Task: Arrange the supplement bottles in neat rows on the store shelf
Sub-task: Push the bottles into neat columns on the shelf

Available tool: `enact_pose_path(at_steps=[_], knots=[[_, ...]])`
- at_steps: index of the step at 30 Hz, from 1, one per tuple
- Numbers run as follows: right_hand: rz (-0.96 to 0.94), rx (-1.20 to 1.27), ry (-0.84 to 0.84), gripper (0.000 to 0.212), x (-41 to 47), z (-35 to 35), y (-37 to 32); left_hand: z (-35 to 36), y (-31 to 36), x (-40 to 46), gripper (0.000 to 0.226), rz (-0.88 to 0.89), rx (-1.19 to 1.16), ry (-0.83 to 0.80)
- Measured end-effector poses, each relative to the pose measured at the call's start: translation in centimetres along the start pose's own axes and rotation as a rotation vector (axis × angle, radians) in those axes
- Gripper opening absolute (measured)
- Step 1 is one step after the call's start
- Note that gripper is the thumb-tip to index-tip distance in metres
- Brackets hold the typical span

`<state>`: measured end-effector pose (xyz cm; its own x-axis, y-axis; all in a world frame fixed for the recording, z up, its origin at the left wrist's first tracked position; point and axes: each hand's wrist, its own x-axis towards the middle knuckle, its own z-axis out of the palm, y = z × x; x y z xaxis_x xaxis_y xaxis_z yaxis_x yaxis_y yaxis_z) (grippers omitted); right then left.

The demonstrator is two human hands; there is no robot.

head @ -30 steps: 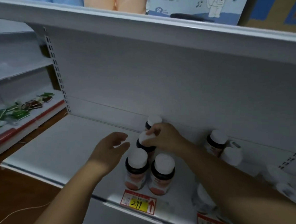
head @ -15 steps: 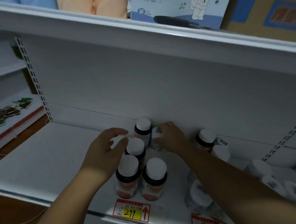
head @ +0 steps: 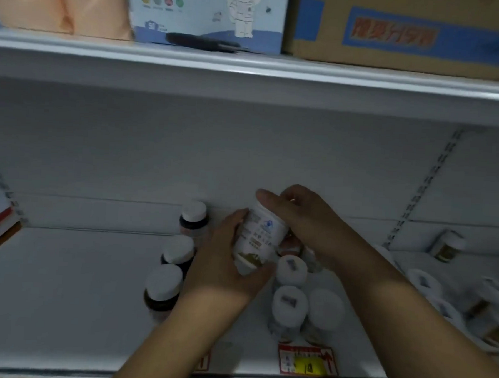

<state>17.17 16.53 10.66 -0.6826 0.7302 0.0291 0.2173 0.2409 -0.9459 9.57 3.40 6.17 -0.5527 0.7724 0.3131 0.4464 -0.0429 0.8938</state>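
Both hands hold one white bottle (head: 257, 241) above the shelf (head: 63, 294): the left hand (head: 224, 262) cups its lower side and base from the left, and the right hand (head: 296, 217) wraps over its top, thumb stretched across the upper edge. This bottle is a smooth pale cylinder with a printed label, blue mark near the top and an olive band low down, and it sits tilted, clear of the shelf.

Just left of the left hand, three dark bottles (head: 178, 253) with round white caps stand in a line running from front to back. Under and just right of the left wrist stand white-capped bottles (head: 290, 303), two with small grey stickers on their flat lids, packed close together. Below them, on the shelf's front lip, is a red and yellow price tag (head: 305, 362).

Farther right of the right forearm, more pale bottles (head: 447, 245) lie or lean in a loose scatter. Above the hands, the upper shelf carries a blue-and-white box (head: 208, 13) printed with an astronaut and a brown carton (head: 395, 31).
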Motion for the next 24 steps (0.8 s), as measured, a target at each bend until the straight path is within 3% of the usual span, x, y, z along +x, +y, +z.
enact_pose_path(at_steps=[3, 9, 13, 16, 19, 24], knots=[[0.026, -0.071, 0.01, 0.059, -1.9, -2.4, -0.1, 1.6, -0.3, 0.4, 0.06, 0.007, -0.121, -0.05], [0.006, 0.047, -0.001, 0.023, -3.5, -6.7, 1.1, 5.1, 0.6, 0.7, 0.058, 0.054, -0.163, -0.15], [-0.032, 0.099, 0.056, 0.018, -3.2, -9.8, 2.4, 6.2, 1.2, 2.2, 0.065, 0.046, -0.12, -0.251], [-0.014, -0.138, 0.208, 0.024, -2.2, -11.3, 4.5, 6.0, 1.0, 3.4, 0.035, -0.013, -0.119, -0.138], [0.044, -0.509, 0.12, 0.033, -1.4, -10.7, 7.4, 6.2, 0.2, 3.8, 0.029, -0.088, -0.057, -0.057], [0.047, -0.492, -0.076, 0.027, -0.3, -7.8, 11.1, 7.3, -0.2, 3.8, 0.028, -0.08, 0.015, -0.035]])
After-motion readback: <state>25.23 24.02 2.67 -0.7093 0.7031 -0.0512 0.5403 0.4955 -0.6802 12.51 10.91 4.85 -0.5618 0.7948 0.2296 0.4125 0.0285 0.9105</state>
